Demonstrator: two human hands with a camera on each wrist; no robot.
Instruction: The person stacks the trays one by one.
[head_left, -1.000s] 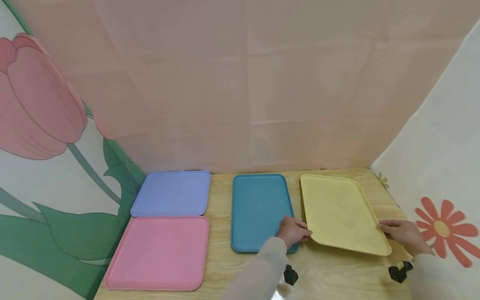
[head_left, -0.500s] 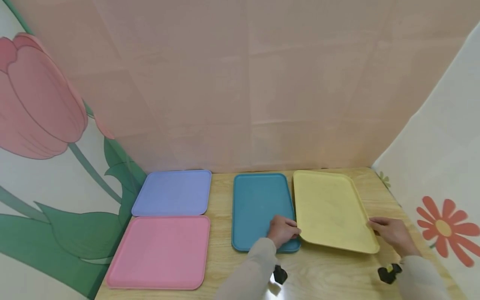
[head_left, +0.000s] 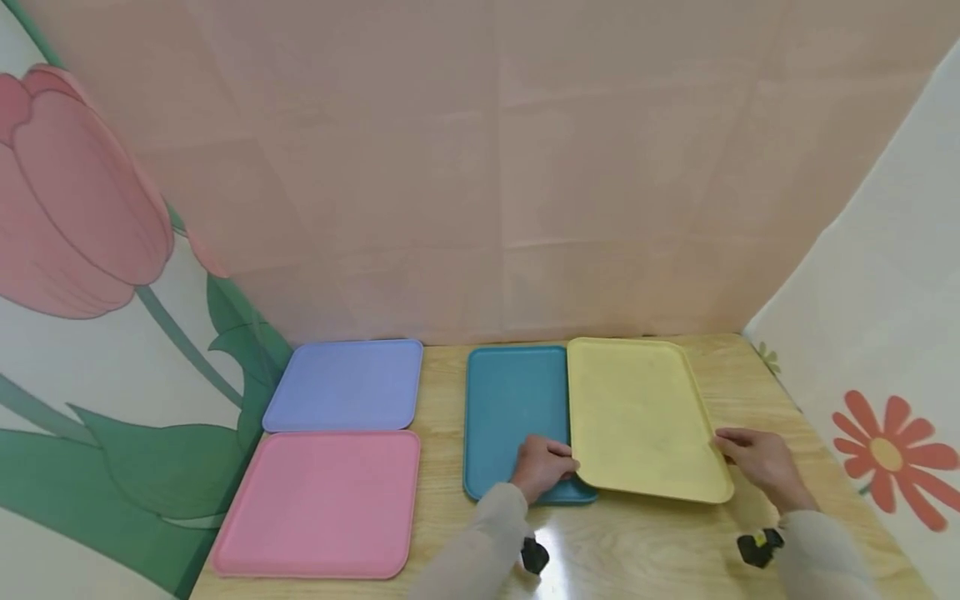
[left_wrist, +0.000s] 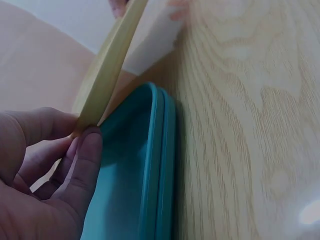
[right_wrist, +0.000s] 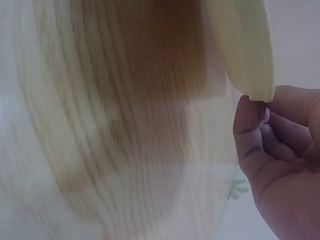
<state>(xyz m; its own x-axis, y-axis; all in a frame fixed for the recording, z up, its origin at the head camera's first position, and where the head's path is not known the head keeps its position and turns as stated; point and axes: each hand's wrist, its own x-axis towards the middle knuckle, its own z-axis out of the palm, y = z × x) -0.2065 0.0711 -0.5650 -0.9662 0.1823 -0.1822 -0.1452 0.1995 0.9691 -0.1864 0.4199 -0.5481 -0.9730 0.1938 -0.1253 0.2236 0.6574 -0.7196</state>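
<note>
Left hand (head_left: 540,468) and right hand (head_left: 763,463) pinch opposite edges of the yellow tray (head_left: 642,417). It hangs raised, partly over the teal tray (head_left: 516,404).

tulip print (head_left: 93,192) left; red flower print (head_left: 887,455) right

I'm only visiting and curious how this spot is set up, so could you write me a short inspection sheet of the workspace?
Surface: wood-grain tabletop with a glare patch; purple tray lies behind pink tray at left.
Job's things: yellow tray, raised and tilted, overlaps the right side of teal tray in the head view.
Clutter: nothing seen.
Hands: left hand pinches the yellow tray near its near left corner; right hand pinches its right edge.
Cables: nothing seen.
Surroundings: plain pinkish backdrop; tulip print left, red flower print right.
</note>
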